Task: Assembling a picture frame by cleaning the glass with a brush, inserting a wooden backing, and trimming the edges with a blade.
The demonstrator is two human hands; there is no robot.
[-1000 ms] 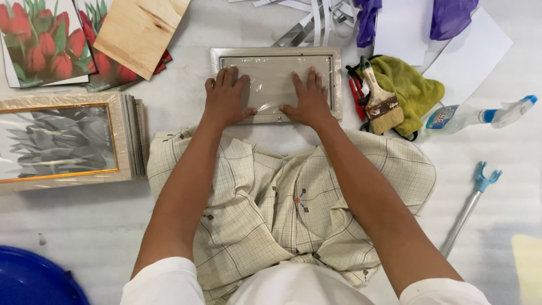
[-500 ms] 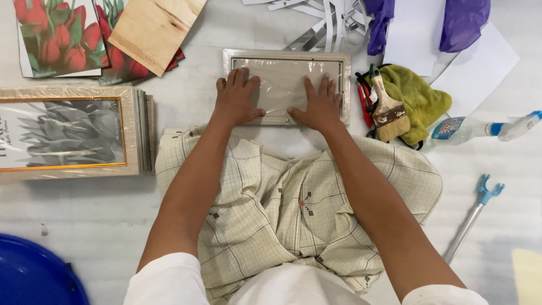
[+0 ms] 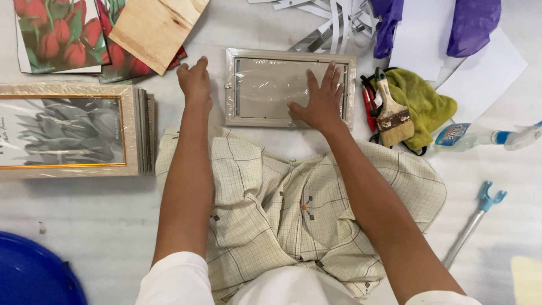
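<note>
The right hand (image 3: pixel 323 97) lay flat, fingers spread, pressed on the right half of a small picture frame (image 3: pixel 265 85); it gripped nothing. The left hand (image 3: pixel 195 82) rested open on the floor (image 3: pixel 84 214) just left of the frame, apart from its edge, holding nothing.

The frame was a pale cream rectangle lying face up and wrapped in clear, wrinkled film, with a greyish panel inside its border.

It lay on a whitish, scuffed floor in front of the person's crossed legs, which were covered by a cream checked cloth (image 3: pixel 282 209).

Left of the frame stood a stack of larger frames (image 3: pixel 73 131) with a grey flower print on top. Above and left of the frame lay tulip prints (image 3: pixel 53 34) and a plywood board (image 3: pixel 155 28). Right of the frame a paintbrush (image 3: pixel 391 113) rested on a yellow-green rag (image 3: pixel 423 99), with a spray bottle (image 3: pixel 480 135) further right and white paper sheets (image 3: pixel 485 68) beyond. Above the frame were white strips (image 3: pixel 333 22). Far below and left of it showed the rim of a blue tub (image 3: pixel 31 277).
</note>
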